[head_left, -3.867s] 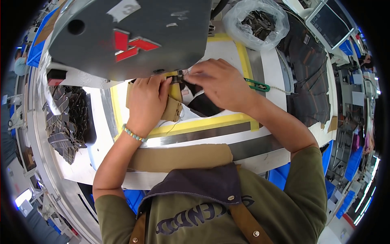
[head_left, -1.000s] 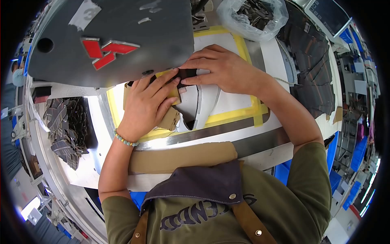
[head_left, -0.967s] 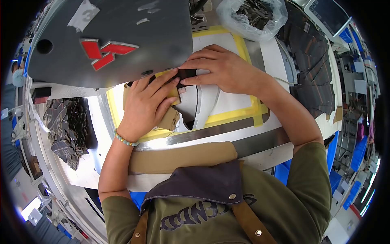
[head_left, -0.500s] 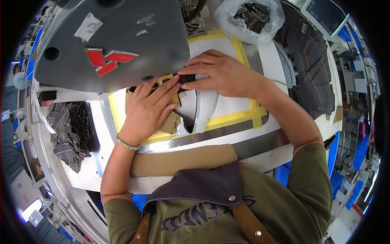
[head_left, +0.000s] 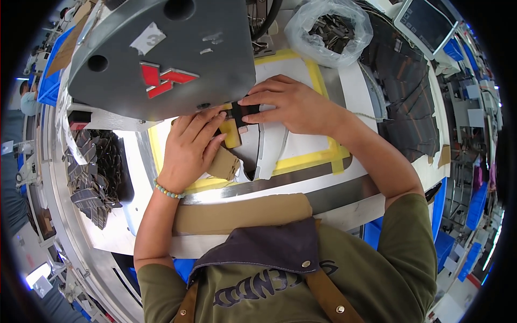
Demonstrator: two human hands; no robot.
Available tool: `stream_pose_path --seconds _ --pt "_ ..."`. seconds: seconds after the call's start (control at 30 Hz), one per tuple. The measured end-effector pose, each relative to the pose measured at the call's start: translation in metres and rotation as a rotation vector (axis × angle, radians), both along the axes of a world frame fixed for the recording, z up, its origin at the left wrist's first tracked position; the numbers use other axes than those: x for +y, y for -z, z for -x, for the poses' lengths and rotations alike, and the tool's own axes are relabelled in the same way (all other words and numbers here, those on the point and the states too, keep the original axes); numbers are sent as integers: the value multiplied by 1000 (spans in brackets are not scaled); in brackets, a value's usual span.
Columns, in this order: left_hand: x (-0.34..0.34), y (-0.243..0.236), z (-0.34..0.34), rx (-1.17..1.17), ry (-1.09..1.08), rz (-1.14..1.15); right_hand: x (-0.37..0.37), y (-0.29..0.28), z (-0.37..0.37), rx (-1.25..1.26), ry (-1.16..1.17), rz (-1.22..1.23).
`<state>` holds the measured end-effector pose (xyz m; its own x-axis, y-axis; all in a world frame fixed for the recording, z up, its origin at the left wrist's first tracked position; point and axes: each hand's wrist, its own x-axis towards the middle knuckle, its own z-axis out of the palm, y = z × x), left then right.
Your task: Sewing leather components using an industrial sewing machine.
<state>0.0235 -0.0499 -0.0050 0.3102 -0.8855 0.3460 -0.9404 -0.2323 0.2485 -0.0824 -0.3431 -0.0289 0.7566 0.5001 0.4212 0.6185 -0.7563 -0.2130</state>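
Note:
Below the large dark grey machine head (head_left: 156,59), my left hand (head_left: 188,145) lies palm down with its fingers stretched forward. Its fingertips are beside a yellow part (head_left: 231,133) at the machine's working spot. My right hand (head_left: 301,107) comes in from the right, its thumb and forefinger at the edges of a small dark piece (head_left: 245,110). How firmly that piece is pinched is hard to see. A torn brown cardboard piece (head_left: 224,163) sits next to my left thumb. The needle area is hidden behind the head and my fingers.
Stacked dark striped pieces (head_left: 91,177) lie at the left. A clear plastic bag (head_left: 358,40) of small dark pieces stands at the back, near dark striped material (head_left: 406,102) and a screen (head_left: 428,24). Yellow tape (head_left: 323,86) borders the work plate; a cardboard strip (head_left: 242,213) runs along the front.
My left fingertips have drawn back leftward from my right fingertips, uncovering more of the yellow part and the dark piece. My right hand stays near the dark piece. The view has shifted slightly.

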Motion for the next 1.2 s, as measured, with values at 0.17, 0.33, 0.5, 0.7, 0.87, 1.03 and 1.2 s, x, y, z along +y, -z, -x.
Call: stream_pose_path --seconds 0.17,0.33,0.5,0.7,0.87,1.03,1.2 --pt "2 -3 -2 -72 5 -28 1 0 0 -24 1 -6" --pt "0 -9 0 -83 4 -101 0 1 -2 -21 -5 -9" --pt "0 -12 1 -151 21 -155 -1 1 -3 -31 -3 -14" --pt "-1 -6 -1 -234 -3 -196 -5 -1 -11 -35 -9 32" --pt "-2 -2 -5 -230 -10 -172 -7 0 -15 -61 -1 34" --pt "-7 -1 -14 -231 -9 -155 -10 2 -24 -74 27 44" --pt "-12 4 -26 -199 -20 -137 -16 2 -37 -92 61 52"
